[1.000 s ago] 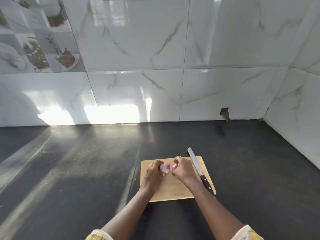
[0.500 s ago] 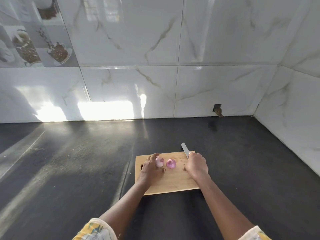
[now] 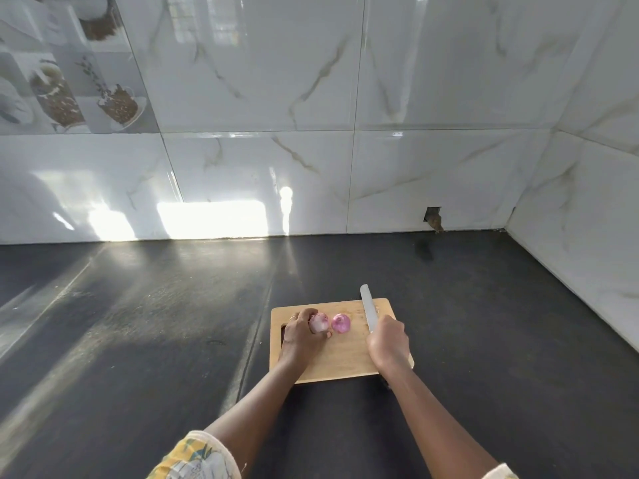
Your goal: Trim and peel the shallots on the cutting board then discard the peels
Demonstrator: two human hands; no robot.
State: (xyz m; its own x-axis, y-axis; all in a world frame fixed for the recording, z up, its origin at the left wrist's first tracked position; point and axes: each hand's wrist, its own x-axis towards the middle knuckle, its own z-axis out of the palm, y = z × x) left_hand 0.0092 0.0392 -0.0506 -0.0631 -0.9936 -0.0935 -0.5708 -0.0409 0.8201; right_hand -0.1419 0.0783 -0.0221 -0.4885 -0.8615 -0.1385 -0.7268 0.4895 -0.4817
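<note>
A wooden cutting board (image 3: 345,361) lies on the dark counter. Two shallots rest on it side by side: a pale pink one (image 3: 318,322) on the left and a brighter purple one (image 3: 341,323) to its right. My left hand (image 3: 301,335) cups the pale shallot from the left, fingers curled on it. My right hand (image 3: 388,344) is closed around the handle of a knife (image 3: 369,308), whose grey blade points away along the board's right side. The handle is hidden inside my fist.
The dark counter (image 3: 173,340) stretches wide to the left and behind the board. White marble-tiled walls (image 3: 345,167) close off the back and right side. A small hole (image 3: 434,217) sits low in the back wall.
My right hand let go of the purple shallot, which now lies on the board, moved right and gripped the knife handle. My left hand stays on the pale shallot.
</note>
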